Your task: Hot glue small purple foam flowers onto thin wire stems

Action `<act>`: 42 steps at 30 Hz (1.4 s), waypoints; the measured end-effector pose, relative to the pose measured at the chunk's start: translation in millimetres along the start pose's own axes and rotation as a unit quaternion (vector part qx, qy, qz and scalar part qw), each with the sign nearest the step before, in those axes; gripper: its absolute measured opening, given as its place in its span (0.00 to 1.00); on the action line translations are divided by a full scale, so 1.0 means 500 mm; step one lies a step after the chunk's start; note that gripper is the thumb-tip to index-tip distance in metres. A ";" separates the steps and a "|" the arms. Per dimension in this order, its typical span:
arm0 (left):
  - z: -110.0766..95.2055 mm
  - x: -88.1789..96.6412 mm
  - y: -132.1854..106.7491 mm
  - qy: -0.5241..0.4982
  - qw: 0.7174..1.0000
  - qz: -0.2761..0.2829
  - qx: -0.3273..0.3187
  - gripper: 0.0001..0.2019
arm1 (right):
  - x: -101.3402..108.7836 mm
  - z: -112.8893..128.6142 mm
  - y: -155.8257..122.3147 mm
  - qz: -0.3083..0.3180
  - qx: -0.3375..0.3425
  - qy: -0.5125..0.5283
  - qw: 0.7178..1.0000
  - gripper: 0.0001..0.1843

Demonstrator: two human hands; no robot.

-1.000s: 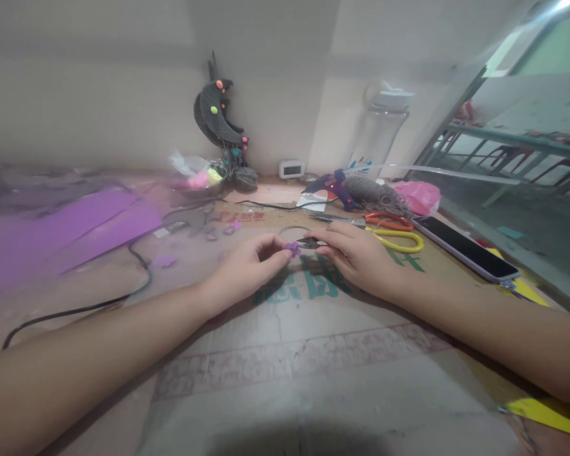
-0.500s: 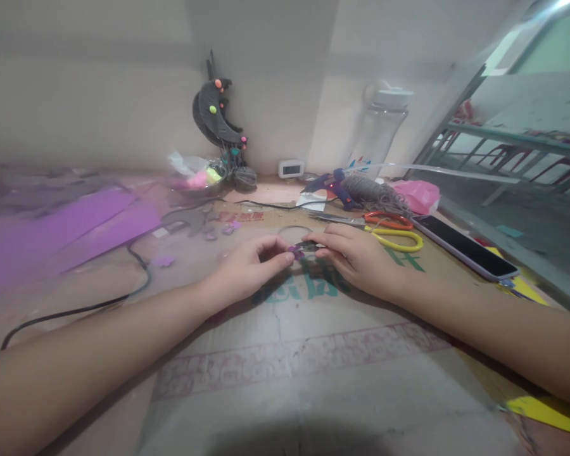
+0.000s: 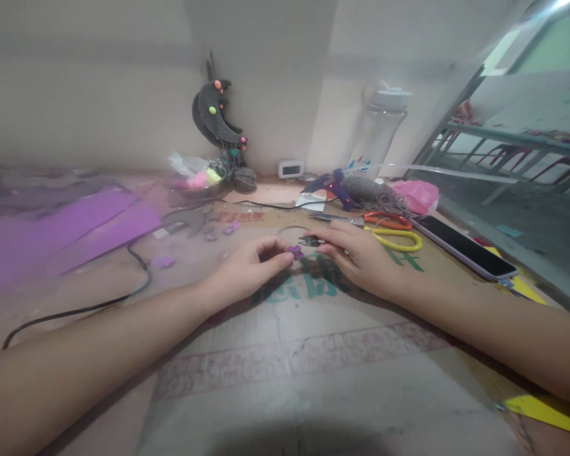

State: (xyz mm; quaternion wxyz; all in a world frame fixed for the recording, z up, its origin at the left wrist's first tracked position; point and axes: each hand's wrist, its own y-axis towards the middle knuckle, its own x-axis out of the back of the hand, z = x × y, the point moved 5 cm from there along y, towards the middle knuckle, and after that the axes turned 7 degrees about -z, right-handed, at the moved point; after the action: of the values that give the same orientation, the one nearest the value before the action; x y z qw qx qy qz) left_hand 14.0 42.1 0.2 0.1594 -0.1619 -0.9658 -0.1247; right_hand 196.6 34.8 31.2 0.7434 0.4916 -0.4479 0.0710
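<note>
My left hand (image 3: 254, 269) pinches a small purple flower (image 3: 296, 253) between thumb and fingertips. It looks cut from thin sheet. A short distance to its right, my right hand (image 3: 356, 256) is closed on a small dark tool (image 3: 308, 240) with two pointed tips, like snips. Its tips are parted and stand apart from the flower, and most of its body is hidden by my fingers. Both hands rest just over the cardboard (image 3: 275, 348). Further left lie loose purple flower pieces (image 3: 164, 261) and a large purple sheet (image 3: 99, 221).
Scissors (image 3: 394, 239) with red and yellow handles and a phone (image 3: 465, 247) lie right. Behind are a glue gun (image 3: 332, 187), grey yarn (image 3: 373, 192), a clear bottle (image 3: 377, 130) and a dark crescent ornament (image 3: 213, 114). A black cable (image 3: 76, 309) crosses the left side.
The dark tool's tips have drawn back slightly right from the purple flower and now show parted. My left hand has hardly moved.
</note>
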 end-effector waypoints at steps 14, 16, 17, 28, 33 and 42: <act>0.004 0.010 0.000 0.025 0.999 -0.042 -0.005 0.12 | -0.001 0.007 -0.001 0.017 0.023 -0.025 0.999 0.19; 0.003 0.012 -0.001 0.045 0.998 -0.052 -0.010 0.12 | -0.001 0.009 0.000 0.017 0.026 -0.032 0.999 0.19; 0.002 0.012 -0.001 0.052 0.997 -0.056 -0.012 0.12 | -0.001 0.008 0.000 0.016 0.025 -0.036 0.999 0.19; -0.018 0.013 -0.006 0.079 0.994 -0.068 -0.026 0.10 | -0.008 -0.001 -0.001 0.022 0.016 -0.056 0.998 0.19; -0.018 0.013 -0.008 0.088 0.994 -0.064 -0.031 0.10 | -0.009 -0.004 0.000 0.020 0.015 -0.055 0.998 0.18; -0.024 0.012 -0.008 0.080 0.994 -0.062 -0.043 0.10 | -0.009 -0.006 -0.001 0.025 0.017 -0.029 0.999 0.17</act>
State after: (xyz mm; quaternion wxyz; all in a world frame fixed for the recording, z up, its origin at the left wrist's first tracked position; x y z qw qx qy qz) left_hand 10.6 36.6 12.7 0.2208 -0.0980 -0.9520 -0.1881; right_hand 196.0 38.4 27.2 0.7192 0.4952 -0.4803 0.0827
